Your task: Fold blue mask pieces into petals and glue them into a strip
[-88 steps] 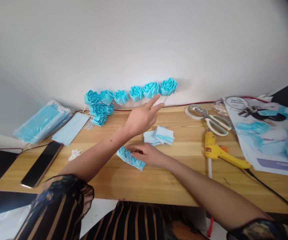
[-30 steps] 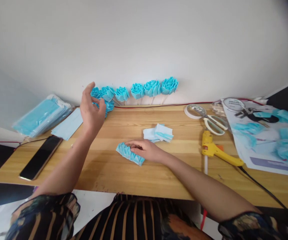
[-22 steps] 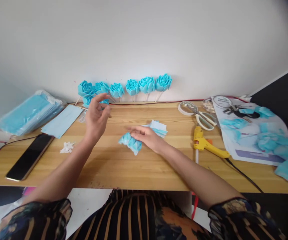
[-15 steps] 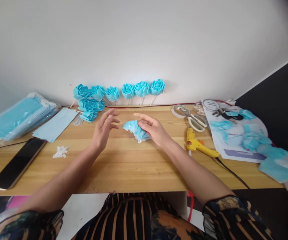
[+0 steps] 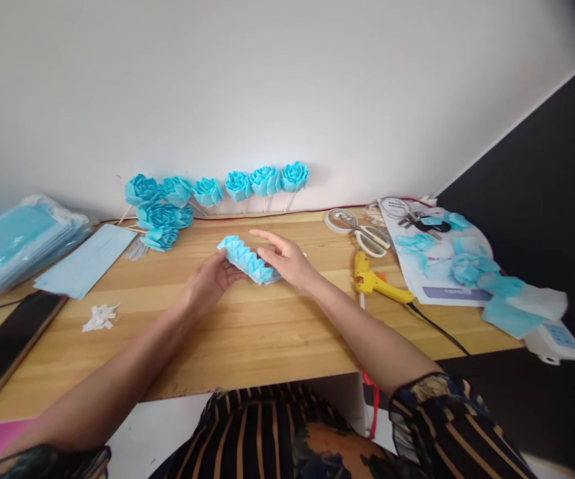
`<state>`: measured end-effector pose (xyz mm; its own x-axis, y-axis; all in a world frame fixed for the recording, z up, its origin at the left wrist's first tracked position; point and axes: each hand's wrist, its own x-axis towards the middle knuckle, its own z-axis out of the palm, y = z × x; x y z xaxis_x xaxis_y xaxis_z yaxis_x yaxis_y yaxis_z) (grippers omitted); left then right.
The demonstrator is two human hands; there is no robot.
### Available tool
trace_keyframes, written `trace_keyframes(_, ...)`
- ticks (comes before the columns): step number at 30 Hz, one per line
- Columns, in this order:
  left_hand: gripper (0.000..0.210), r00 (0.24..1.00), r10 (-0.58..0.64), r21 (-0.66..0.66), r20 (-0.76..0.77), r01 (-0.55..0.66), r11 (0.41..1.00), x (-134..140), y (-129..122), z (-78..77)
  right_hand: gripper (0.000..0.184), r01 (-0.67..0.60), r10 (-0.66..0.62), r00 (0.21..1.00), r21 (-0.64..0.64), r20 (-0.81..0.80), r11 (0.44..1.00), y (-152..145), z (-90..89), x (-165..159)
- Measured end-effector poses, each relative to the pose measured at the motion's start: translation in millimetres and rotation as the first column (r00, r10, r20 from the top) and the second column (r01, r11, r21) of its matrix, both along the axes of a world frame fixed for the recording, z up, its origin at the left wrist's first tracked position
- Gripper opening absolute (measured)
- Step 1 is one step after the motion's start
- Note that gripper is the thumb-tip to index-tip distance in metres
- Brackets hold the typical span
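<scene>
A strip of folded blue fabric (image 5: 245,258), with a row of pointed zigzag folds, is held between my two hands above the middle of the wooden table. My left hand (image 5: 212,274) grips its left end, thumb on top and fingers beneath. At the strip's right end is my right hand (image 5: 287,261), pinching it between thumb and fingers while the index finger stretches out over it. Pale material shows under the right fingers; the rest of it is hidden by the hand.
Several blue fabric roses (image 5: 237,186) on sticks lean along the wall. To the right are scissors (image 5: 367,238), a clear tape roll (image 5: 340,219), a yellow glue gun (image 5: 380,283) and printed paper (image 5: 427,266). Leftward lie flat blue sheets (image 5: 88,259), white scraps (image 5: 100,317) and a phone (image 5: 15,346).
My left hand, apart and open before, has come in and taken hold of the strip's left end. The strip is now stretched wider, its folds in a row. The view has shifted slightly right.
</scene>
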<state>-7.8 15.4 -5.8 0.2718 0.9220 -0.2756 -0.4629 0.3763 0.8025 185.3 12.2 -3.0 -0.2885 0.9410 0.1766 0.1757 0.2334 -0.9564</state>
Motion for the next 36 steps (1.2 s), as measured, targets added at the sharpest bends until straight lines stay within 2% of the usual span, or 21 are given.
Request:
trace_keyframes(3, 0.033, 0.998, 0.058, -0.042, 0.004, -0.058, 0.997, -2.8, 1.2, 7.8, 0.048, 0.061, -0.063, 0.997, 0.057, 0.039, 0.996, -2.7, 9.4, 2.8)
trace_keyframes(6, 0.035, 0.993, 0.117, -0.090, -0.022, -0.118, 0.989, -6.6, 3.8, 16.8, 0.050, 0.078, -0.089, 0.995, 0.172, 0.055, 0.982, -6.2, 31.4, 16.4)
trace_keyframes(9, 0.035, 0.989, 0.142, -0.109, -0.037, -0.145, 0.983, -10.7, 6.1, 19.6, 0.050, 0.144, -0.182, 0.977, 0.291, 0.108, 0.946, -7.9, 54.5, 49.7)
trace_keyframes(11, 0.034, 0.991, 0.131, -0.120, -0.029, -0.133, 0.984, -14.4, 7.1, 16.4, 0.049, 0.242, -0.303, 0.942, 0.329, 0.148, 0.913, -8.1, 61.1, 83.3)
trace_keyframes(13, 0.033, 0.994, 0.108, -0.128, -0.003, -0.107, 0.986, -19.6, 8.0, 10.0, 0.049, 0.366, -0.453, 0.864, 0.342, 0.221, 0.865, -9.6, 58.1, 122.1)
trace_keyframes(15, 0.031, 0.996, 0.087, -0.111, 0.023, -0.084, 0.990, -25.6, 9.1, 2.6, 0.049, 0.450, -0.578, 0.746, 0.390, 0.330, 0.803, -14.2, 48.7, 159.0)
trace_keyframes(17, 0.027, 0.997, 0.071, -0.057, 0.031, -0.069, 0.996, -30.5, 9.8, -2.8, 0.047, 0.488, -0.649, 0.618, 0.431, 0.443, 0.759, -22.2, 38.2, 184.9)
trace_keyframes(18, 0.025, 0.998, 0.065, -0.029, 0.028, -0.064, 0.998, -31.8, 9.7, -4.2, 0.047, 0.505, -0.660, 0.601, 0.427, 0.450, 0.750, -26.7, 34.0, 191.2)
trace_keyframes(20, 0.026, 0.998, 0.053, 0.000, 0.022, -0.053, 0.999, -31.4, 8.0, -4.2, 0.045, 0.533, -0.660, 0.637, 0.390, 0.399, 0.751, -35.3, 28.8, 188.6)
trace_keyframes(23, 0.033, 0.999, 0.023, -0.022, 0.030, -0.022, 1.000, -24.8, 2.9, -0.1, 0.042, 0.487, -0.594, 0.724, 0.349, 0.350, 0.800, -45.1, 26.4, 152.8)
trace_keyframes(26, 0.036, 0.999, 0.001, -0.047, 0.047, 0.001, 0.999, -17.9, -1.8, 3.9, 0.041, 0.370, -0.485, 0.779, 0.333, 0.397, 0.867, -53.8, 20.8, 103.6)
trace_keyframes(28, 0.037, 0.998, -0.003, -0.071, 0.061, 0.008, 0.997, -16.2, -3.3, 5.5, 0.039, 0.254, -0.410, 0.793, 0.367, 0.451, 0.895, -61.0, 13.4, 78.4)
trace_keyframes(32, 0.044, 0.997, 0.025, -0.106, 0.079, -0.016, 0.994, -17.7, -2.6, 7.2, 0.037, 0.098, -0.316, 0.757, 0.378, 0.572, 0.920, -79.1, -0.9, 63.7)
trace_keyframes(36, 0.045, 0.997, 0.008, -0.097, 0.081, 0.000, 0.995, -17.5, -2.9, 6.6, 0.040, 0.120, -0.348, 0.656, 0.362, 0.670, 0.924, -97.0, -10.3, 80.3)
